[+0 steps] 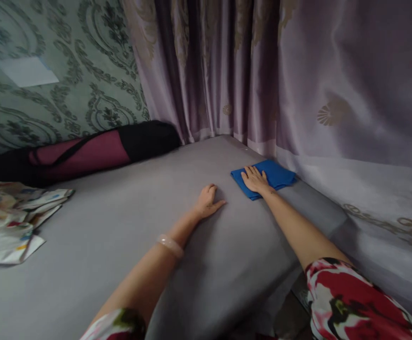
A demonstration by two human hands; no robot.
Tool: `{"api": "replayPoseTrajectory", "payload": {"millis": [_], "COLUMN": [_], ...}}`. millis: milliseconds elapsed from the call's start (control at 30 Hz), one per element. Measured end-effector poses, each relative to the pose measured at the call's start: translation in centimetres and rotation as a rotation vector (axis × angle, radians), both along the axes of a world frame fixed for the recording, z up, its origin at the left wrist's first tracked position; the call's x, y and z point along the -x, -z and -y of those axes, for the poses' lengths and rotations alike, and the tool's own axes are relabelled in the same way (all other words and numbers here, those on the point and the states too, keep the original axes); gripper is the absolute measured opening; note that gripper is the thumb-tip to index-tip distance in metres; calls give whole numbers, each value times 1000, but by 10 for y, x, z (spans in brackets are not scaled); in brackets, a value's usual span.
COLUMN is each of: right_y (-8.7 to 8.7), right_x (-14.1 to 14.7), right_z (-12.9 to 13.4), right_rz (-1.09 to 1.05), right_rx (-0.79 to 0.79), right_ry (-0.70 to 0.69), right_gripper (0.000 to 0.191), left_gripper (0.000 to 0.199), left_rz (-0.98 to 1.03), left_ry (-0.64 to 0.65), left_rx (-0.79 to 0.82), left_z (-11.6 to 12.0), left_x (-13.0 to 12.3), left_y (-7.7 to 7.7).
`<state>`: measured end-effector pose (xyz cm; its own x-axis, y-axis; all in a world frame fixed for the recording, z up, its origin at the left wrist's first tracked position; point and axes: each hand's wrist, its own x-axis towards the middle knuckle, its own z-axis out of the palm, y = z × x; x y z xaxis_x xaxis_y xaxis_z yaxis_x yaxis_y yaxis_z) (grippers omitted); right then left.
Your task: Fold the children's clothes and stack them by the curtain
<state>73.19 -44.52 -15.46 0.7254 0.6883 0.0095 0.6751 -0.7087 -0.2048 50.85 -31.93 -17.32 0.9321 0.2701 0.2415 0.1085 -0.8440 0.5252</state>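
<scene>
A folded blue cloth (278,174) lies flat near the right side of a grey-covered surface (121,212). On its left part rests my right hand (254,180), palm down with the fingers spread. My left hand (207,202) is on the grey cover to the left of the cloth and apart from it, thumb held away from the partly curled fingers, nothing visible in it. A pale bangle (170,245) circles my left wrist.
A long black and maroon bag (96,153) lies along the patterned wall. Colourful printed fabric (4,222) is bunched at the far left. Purple curtains (227,71) hang behind and along the right edge. White paper (29,72) is on the wall.
</scene>
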Motion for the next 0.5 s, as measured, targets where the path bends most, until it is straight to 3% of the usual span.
{"api": "replayPoseTrajectory", "payload": {"millis": [100, 267, 500], "right_y": [-5, -13, -6], "right_x": [7, 29, 41], "right_z": [0, -3, -5], "right_rz": [60, 161, 122], "right_rx": [0, -17, 116], "right_ry": [-33, -252, -356], "right_gripper": [58, 56, 60], "left_gripper": [60, 56, 62], "left_rz": [-65, -213, -368], "left_ry": [-115, -362, -641], "left_rx": [-91, -178, -243], "left_z": [-33, -83, -129], "left_x": [61, 151, 226], "left_y": [0, -2, 0]}}
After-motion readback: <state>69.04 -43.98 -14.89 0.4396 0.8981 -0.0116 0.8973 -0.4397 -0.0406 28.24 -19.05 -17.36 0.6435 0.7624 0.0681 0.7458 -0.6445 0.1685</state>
